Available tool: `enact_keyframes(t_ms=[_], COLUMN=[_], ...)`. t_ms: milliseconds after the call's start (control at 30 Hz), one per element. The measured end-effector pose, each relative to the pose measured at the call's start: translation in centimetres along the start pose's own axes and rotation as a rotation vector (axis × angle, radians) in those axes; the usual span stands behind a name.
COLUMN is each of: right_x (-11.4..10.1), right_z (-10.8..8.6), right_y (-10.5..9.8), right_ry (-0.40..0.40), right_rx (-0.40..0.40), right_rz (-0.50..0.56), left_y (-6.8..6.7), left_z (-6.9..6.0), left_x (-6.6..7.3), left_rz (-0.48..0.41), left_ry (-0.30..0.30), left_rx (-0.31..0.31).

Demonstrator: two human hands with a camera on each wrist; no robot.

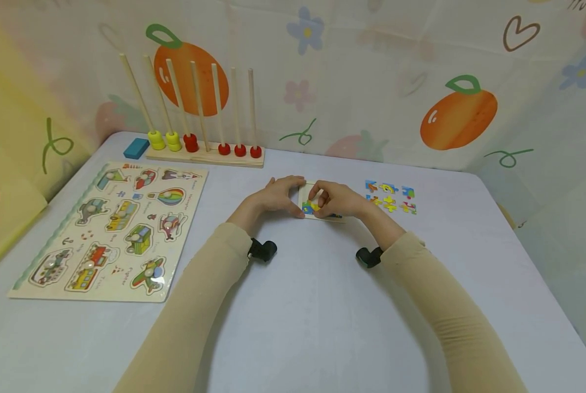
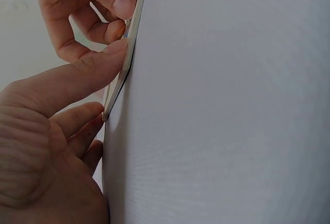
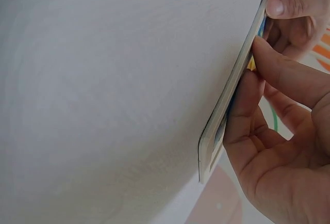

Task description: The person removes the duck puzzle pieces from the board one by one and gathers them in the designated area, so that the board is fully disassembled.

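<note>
A small wooden jigsaw tray (image 1: 330, 219) lies on the table in front of me, with blue and yellow pieces in its near left part. My left hand (image 1: 275, 195) holds the tray's left side, thumb at the near corner and fingers at the far edge. Over the tray, my right hand (image 1: 342, 200) pinches a small puzzle piece (image 3: 252, 64) between thumb and index finger. Yellow shows at those fingertips in the right wrist view; most of the piece is hidden. Several loose jigsaw pieces (image 1: 387, 188) lie in two rows beyond the right hand.
At left lies a large knob puzzle board (image 1: 111, 218) with vehicle pictures. Behind it stand a wooden bead counter (image 1: 209, 156) with red and yellow beads and a blue block (image 1: 136, 148). A fruit-print cloth (image 1: 371, 82) hangs along the table's back edge.
</note>
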State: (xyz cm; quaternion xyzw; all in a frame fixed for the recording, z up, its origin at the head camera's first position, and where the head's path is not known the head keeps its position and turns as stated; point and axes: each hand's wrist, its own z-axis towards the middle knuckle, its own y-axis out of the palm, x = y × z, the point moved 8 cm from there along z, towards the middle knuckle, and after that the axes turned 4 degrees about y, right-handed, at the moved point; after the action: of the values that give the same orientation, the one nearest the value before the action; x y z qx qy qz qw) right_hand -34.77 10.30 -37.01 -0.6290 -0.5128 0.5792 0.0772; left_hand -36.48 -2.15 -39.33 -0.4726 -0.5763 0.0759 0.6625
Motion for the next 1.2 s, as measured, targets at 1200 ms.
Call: enact_keyframes(t_ms=[1200], right_x=[-0.08], right_z=[0.02], right_y=[-0.55], right_ry=[-0.007], right_rx=[0.068], right_rz=[0.079], left_y=[-0.06], left_z=[0.10], left_x=[0.05], left_rz=[0.000], left_ry=[0.003], left_rx=[0.001])
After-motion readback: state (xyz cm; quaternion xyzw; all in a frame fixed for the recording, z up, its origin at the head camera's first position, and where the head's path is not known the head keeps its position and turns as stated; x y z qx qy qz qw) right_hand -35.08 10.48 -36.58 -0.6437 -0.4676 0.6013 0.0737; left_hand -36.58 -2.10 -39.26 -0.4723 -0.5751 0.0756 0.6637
